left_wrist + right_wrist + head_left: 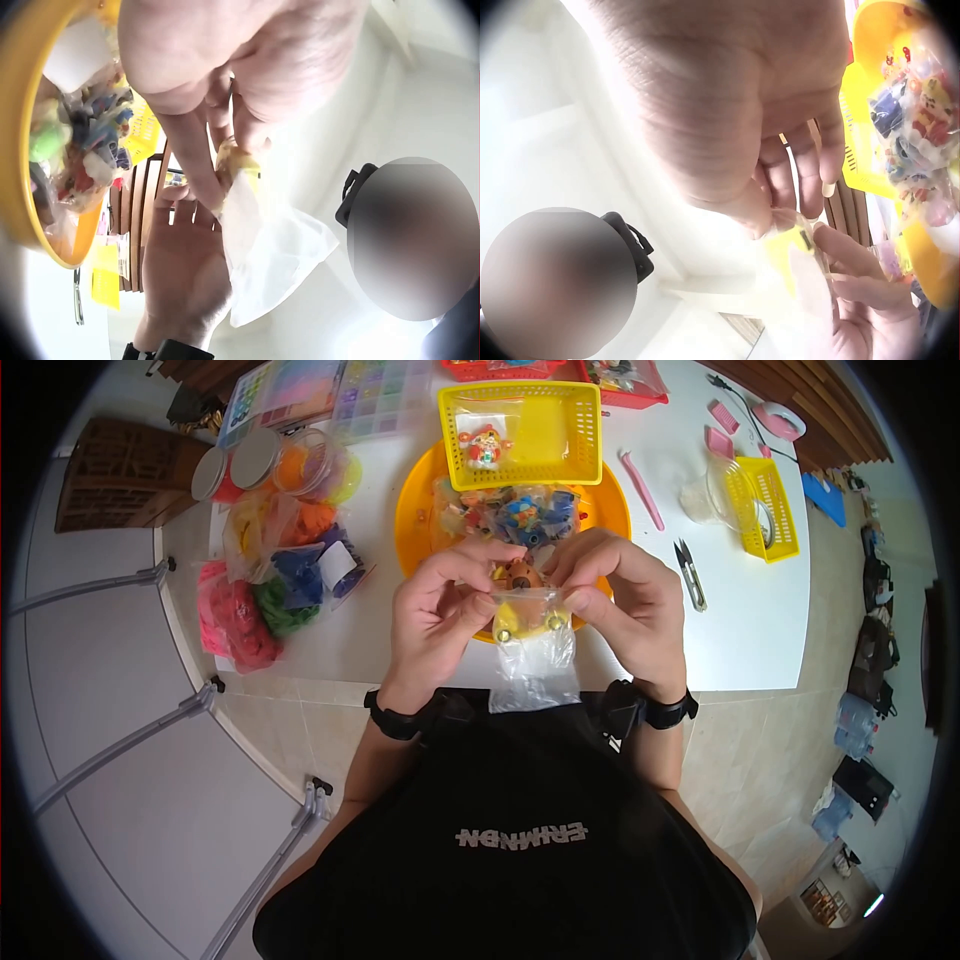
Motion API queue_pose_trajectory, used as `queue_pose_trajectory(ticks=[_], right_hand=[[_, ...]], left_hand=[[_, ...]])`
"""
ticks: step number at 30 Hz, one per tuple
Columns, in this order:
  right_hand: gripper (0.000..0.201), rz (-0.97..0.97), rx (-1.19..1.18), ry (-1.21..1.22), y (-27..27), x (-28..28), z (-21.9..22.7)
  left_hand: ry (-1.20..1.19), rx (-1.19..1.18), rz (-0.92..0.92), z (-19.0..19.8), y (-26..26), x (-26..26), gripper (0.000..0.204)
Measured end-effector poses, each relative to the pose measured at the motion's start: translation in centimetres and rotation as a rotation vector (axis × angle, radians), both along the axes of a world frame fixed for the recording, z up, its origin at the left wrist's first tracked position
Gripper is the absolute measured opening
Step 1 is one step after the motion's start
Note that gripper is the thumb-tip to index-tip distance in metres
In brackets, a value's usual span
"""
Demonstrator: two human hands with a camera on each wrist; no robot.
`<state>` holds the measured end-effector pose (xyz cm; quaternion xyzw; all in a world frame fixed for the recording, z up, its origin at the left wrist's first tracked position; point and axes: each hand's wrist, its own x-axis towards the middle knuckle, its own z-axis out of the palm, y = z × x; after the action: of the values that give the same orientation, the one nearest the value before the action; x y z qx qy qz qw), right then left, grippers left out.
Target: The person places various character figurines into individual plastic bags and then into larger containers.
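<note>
Over the front of an orange tray (408, 510), both hands hold a small clear plastic bag (537, 668) in front of the chest. The left hand (440, 605) pinches its left edge between thumb and fingers. At the opposite edge, the right hand (630, 600) pinches it the same way. A small brown toy figure (520, 574) shows at the bag's top between the fingertips. Below it is a yellow part (530, 622) with two round gold pieces. The bag's lower end hangs down, whitish and crumpled, also seen as a pale bag (262, 247) in the left wrist view.
Several bagged toys (520, 512) lie in the tray. A yellow basket (590, 435) with a bagged figure overlaps its back. Bags of coloured material (240, 620) and jars (257, 457) stand left. Thread snips (692, 575), a pink tool (642, 490) and another yellow basket (785, 530) lie right.
</note>
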<state>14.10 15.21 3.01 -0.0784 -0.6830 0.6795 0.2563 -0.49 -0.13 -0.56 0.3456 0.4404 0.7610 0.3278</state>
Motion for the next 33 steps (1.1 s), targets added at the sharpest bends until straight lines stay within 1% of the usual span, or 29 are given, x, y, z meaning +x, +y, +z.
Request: queue_pose_trajectory(ticks=[2, 5, 8, 11, 17, 20, 23, 26, 28, 29, 31, 33], right_hand=[[0.010, 0.014, 0.027, -0.001, 0.1, 0.1, 0.1], [0.011, 0.003, 0.038, -0.001, 0.1, 0.3, 0.1], [0.010, -0.022, 0.020, -0.017, 0.0, 0.2, 0.1], [0.010, -0.030, -0.002, -0.034, -0.2, 0.1, 0.2], [0.008, -0.042, 0.034, -0.078, -0.3, -0.2, 0.3], [0.008, -0.047, 0.031, -0.079, -0.5, -0.4, 0.3], [0.008, -0.051, 0.036, -0.084, -0.6, -0.5, 0.2], [0.009, -0.029, 0.006, -0.142, -0.7, -0.4, 0.5], [0.010, 0.012, 0.000, -0.192, -0.6, -0.3, 0.7], [0.009, -0.006, 0.022, -0.164, -0.7, -0.4, 0.5], [0.009, -0.042, 0.066, -0.108, -0.8, -0.7, 0.1], [0.008, -0.029, 0.067, -0.101, -0.6, -0.6, 0.3]], left_hand=[[0.064, 0.021, -0.021, 0.2, -0.2, -0.5, 0.012], [0.061, 0.040, -0.040, 0.4, -0.2, -0.5, 0.011], [0.035, -0.009, -0.062, -0.2, -0.8, -0.6, 0.011], [0.068, -0.043, -0.052, -0.2, -0.9, -0.4, 0.012], [0.098, -0.007, 0.026, 0.9, -0.3, 0.5, 0.012], [0.062, -0.072, -0.053, 1.5, -1.1, -0.1, 0.012], [0.140, -0.130, -0.031, 0.3, -1.2, -0.6, 0.011], [0.222, -0.196, -0.087, 1.1, -1.2, -0.4, 0.009], [0.310, -0.208, -0.060, 1.4, -1.1, -0.3, 0.010], [0.354, -0.214, -0.046, 1.5, -1.0, -0.2, 0.010], [0.362, -0.215, -0.053, 2.5, -1.0, 0.0, 0.010], [0.386, -0.235, -0.077, 3.6, -1.0, 0.0, 0.012]])
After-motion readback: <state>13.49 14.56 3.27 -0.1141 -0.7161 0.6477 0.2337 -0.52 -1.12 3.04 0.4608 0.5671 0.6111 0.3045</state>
